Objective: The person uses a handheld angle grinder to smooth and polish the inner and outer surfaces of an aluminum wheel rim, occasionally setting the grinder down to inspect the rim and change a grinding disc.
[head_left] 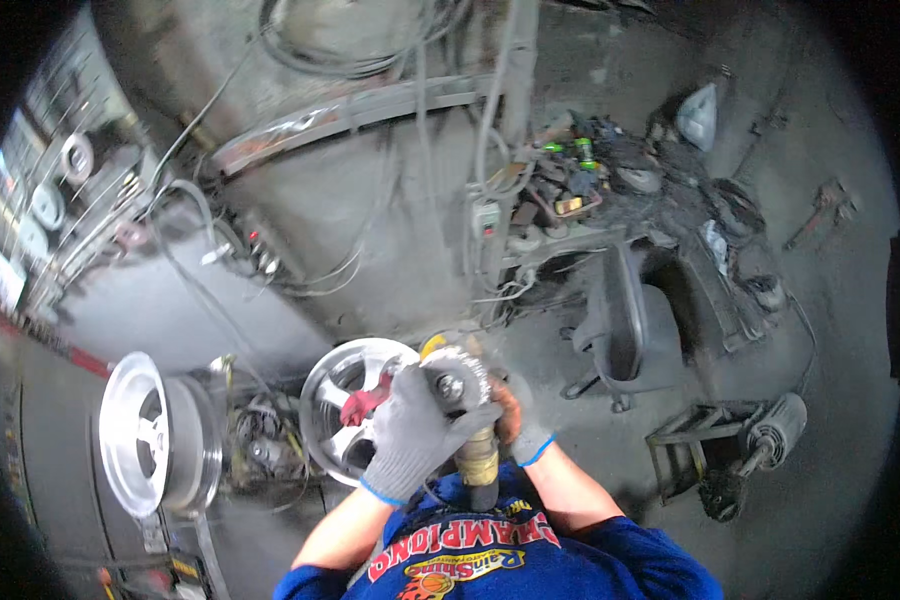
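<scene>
In front of my chest an angle grinder [478, 462] points its tape-wrapped tan body toward me, its round grey disc [452, 384] facing up. My left hand [415, 430], in a grey knit glove with a blue cuff, is closed on the left edge of the disc, thumb across its near side. Around the tool's right side wraps my right hand [515, 420], its glove orange-brown at the fingers. A dark red cloth-like piece [365, 402] lies beside the left glove; whether that hand holds it I cannot tell. Behind it is a silver spoked wheel rim [320, 440].
Another wheel rim [135, 435] stands at the left near a machine [265, 440]. A grey chair-like seat [625, 320] stands at the right, before a cluttered bench [570, 240]. A metal frame with a roller [778, 432] sits lower right. Cables hang along the wall.
</scene>
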`<state>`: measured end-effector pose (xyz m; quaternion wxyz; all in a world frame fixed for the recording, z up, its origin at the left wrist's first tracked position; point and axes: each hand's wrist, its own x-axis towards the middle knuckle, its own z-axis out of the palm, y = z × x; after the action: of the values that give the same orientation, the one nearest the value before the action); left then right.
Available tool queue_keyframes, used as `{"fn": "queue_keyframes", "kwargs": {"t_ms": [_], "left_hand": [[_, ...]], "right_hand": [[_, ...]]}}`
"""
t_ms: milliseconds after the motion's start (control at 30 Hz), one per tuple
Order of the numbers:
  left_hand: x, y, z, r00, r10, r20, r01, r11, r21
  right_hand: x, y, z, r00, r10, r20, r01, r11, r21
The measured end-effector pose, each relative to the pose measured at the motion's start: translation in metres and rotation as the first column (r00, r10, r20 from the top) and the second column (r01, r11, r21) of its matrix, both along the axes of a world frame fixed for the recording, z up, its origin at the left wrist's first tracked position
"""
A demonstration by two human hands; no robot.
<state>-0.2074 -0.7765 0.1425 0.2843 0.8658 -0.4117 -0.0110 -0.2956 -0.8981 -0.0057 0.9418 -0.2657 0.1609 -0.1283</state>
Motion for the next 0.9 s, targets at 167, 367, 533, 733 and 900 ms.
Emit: {"fn": "queue_keyframes", "kwargs": {"t_ms": [167, 367, 533, 733, 900], "left_hand": [[0.02, -0.009, 0.037, 0.998, -0.052, 0.044, 0.05, 0.998, 0.048], [0.066, -0.095, 0.053, 0.604, -0.661, 0.446, 0.573, 0.749, 0.333], [0.095, -0.16, 0.007, 0.523, -0.586, 0.619, 0.575, 0.779, 0.25], [0.116, -0.194, -0.029, 0.657, -0.493, 0.571, 0.462, 0.861, 0.211], [0.119, -0.213, -0.04, 0.741, -0.421, 0.523, 0.324, 0.906, 0.271]], "right_hand": [[0.021, -0.021, 0.046, 0.999, -0.036, 0.008, 0.037, 0.977, -0.21], [0.04, -0.085, 0.022, 0.992, -0.025, 0.125, 0.068, 0.935, -0.347], [0.062, -0.142, 0.035, 0.995, -0.008, 0.104, 0.026, 0.984, -0.175], [0.092, -0.198, 0.024, 0.985, 0.17, 0.021, -0.14, 0.868, -0.476], [0.118, -0.209, -0.017, 0.986, 0.14, 0.095, -0.079, 0.876, -0.477]]}}
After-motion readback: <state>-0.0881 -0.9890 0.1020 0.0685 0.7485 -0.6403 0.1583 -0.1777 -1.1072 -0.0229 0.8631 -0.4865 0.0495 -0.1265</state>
